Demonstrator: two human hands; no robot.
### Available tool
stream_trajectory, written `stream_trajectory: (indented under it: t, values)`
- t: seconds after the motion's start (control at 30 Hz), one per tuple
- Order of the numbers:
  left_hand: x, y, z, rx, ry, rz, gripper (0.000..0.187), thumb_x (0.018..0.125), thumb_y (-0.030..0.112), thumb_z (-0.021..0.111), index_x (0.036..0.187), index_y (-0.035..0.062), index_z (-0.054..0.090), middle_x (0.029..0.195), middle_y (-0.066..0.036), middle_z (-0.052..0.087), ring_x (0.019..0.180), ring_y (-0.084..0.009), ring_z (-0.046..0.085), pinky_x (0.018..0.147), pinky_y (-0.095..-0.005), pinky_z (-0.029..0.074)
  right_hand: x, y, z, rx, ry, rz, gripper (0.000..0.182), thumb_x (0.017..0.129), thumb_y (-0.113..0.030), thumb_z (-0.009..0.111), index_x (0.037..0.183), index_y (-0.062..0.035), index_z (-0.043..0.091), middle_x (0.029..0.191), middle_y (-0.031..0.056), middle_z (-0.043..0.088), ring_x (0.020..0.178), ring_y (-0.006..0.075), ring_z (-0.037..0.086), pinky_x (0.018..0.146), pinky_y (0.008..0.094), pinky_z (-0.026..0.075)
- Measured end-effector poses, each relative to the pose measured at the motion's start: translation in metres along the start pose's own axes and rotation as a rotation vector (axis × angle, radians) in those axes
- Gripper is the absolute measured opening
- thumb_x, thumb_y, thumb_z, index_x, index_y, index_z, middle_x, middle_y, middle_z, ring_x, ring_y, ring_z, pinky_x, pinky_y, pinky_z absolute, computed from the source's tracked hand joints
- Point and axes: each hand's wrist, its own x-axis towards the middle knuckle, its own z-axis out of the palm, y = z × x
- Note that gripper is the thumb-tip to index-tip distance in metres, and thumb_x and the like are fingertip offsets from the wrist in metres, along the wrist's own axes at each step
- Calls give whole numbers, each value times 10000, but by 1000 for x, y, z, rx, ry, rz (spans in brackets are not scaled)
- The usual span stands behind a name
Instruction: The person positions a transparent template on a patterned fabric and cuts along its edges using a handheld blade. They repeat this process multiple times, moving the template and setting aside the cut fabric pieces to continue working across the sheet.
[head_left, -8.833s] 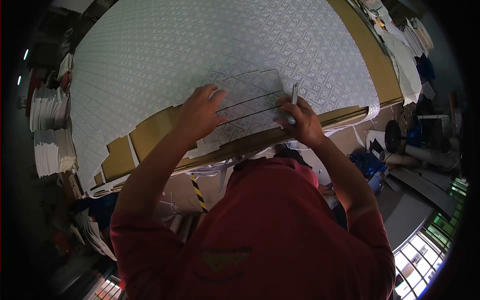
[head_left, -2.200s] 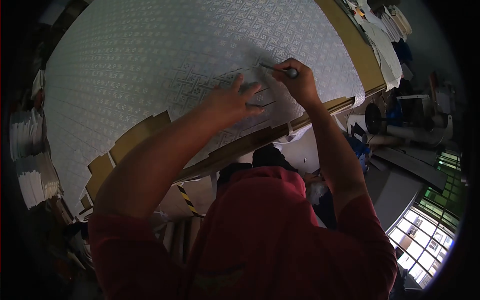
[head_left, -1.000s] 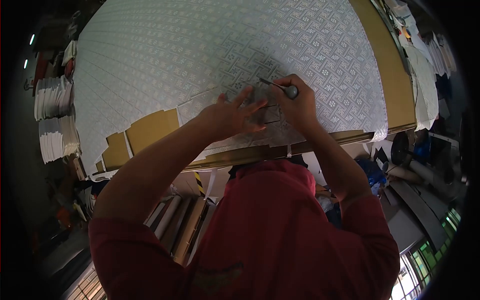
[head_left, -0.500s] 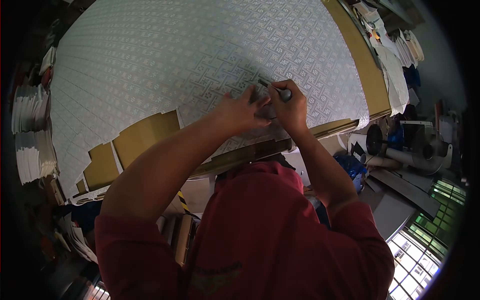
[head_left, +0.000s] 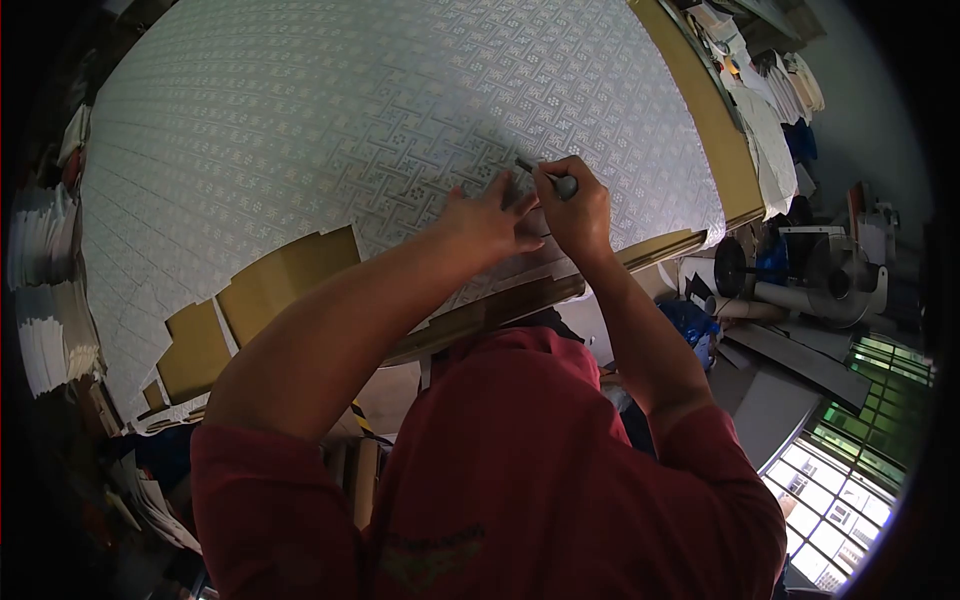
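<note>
A large pale grey sheet (head_left: 420, 110) with a repeating lattice-and-flower pattern covers the work table. My left hand (head_left: 487, 222) lies on it near the front edge, fingers spread. Just to its right, my right hand (head_left: 578, 208) is closed in a pen-like grip around a slim tool with a rounded grey handle end (head_left: 566, 187). The dark, thin tip of the tool points up and left and meets the patterned sheet, or hovers very close to it. I cannot make out the exact kind of tip.
Brown board (head_left: 290, 270) shows past the sheet's stepped front edge, and more along the right side. Stacks of white paper (head_left: 50, 350) stand at the left. On the right are a fan (head_left: 840, 280), blue plastic bags (head_left: 690, 325), grey panels and a barred window (head_left: 830, 510).
The whole view has shifted slightly, with the surroundings moving left and a little down. Both hands keep nearly the same place on the sheet, and the tool stays in my right hand.
</note>
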Motion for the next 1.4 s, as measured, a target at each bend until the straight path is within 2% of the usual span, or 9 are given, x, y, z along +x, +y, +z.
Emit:
stream_trajectory:
  t: [0.23, 0.33, 0.53, 0.77, 0.9, 0.97, 1.17, 1.23, 1.4]
  values:
    - [2, 0, 11, 46, 92, 10, 473, 1019, 451, 552, 1487, 382, 539, 1629, -79, 419, 1536, -459, 317, 967, -769, 497, -13, 2, 21, -42, 87, 31, 157, 923, -147, 793, 1021, -35, 741, 889, 142, 771, 784, 221, 757, 716, 348, 572]
    - [-1, 0, -2, 107, 2, 66, 474, 1004, 402, 580, 1476, 376, 549, 1627, -76, 417, 1523, -472, 332, 941, -779, 506, -16, 3, 25, -10, 190, -69, 137, 903, -174, 799, 983, -81, 738, 884, 136, 772, 809, 342, 766, 701, 388, 586]
    - [-2, 3, 1, -21, 79, -3, 441, 995, 377, 605, 1433, 426, 581, 1662, -56, 369, 1537, -462, 304, 978, -770, 491, 5, 12, 0, 68, -63, 90, 143, 918, -157, 796, 1023, -72, 751, 885, 110, 773, 772, 239, 763, 705, 353, 579]
    - [-3, 2, -5, -61, -44, -15, 397, 1044, 437, 520, 1436, 466, 571, 1716, -39, 279, 1559, -462, 257, 1036, -752, 457, 96, 20, -39, 77, -686, -305, 116, 898, -11, 784, 1000, -8, 729, 909, 59, 750, 843, 124, 681, 771, 282, 546]
    - [-3, 2, -1, -59, -90, -37, 414, 1045, 461, 505, 1458, 466, 542, 1716, -36, 276, 1560, -462, 258, 1025, -754, 463, 138, 7, -38, 57, -903, -373, 134, 877, -4, 788, 990, -13, 716, 904, 70, 753, 843, 141, 697, 766, 296, 550]
    - [-2, 5, 4, -76, -89, -47, 421, 1042, 452, 515, 1462, 469, 532, 1715, -35, 276, 1559, -463, 259, 1021, -757, 464, 149, 7, -31, 65, -996, -359, 166, 835, -51, 789, 989, -41, 728, 930, 95, 775, 862, 250, 746, 788, 365, 562]
    - [-1, 7, 7, -140, -59, -101, 457, 1011, 469, 574, 1463, 470, 513, 1698, -36, 307, 1547, -463, 291, 995, -794, 453, 151, -2, 16, 178, -1085, -530, 133, 874, -48, 777, 980, -25, 701, 887, 97, 756, 834, 212, 739, 750, 342, 560]
    - [4, 9, 13, -166, -73, -179, 791, 955, 706, 537, 1625, 320, 367, 1711, -266, 192, 1531, -390, 379, 1184, -720, 259, 143, -24, 52, 188, -1145, -579, 135, 880, -77, 778, 987, -35, 705, 898, 94, 759, 836, 219, 740, 751, 349, 560]
    - [1, 13, 8, -438, -42, -327, 767, 943, 689, 555, 1615, 357, 389, 1733, -191, 187, 1525, -419, 363, 1223, -647, 265, 115, -60, 108, 231, -1220, -600, 151, 869, -141, 779, 1004, -101, 726, 918, 95, 768, 852, 292, 748, 763, 400, 562]
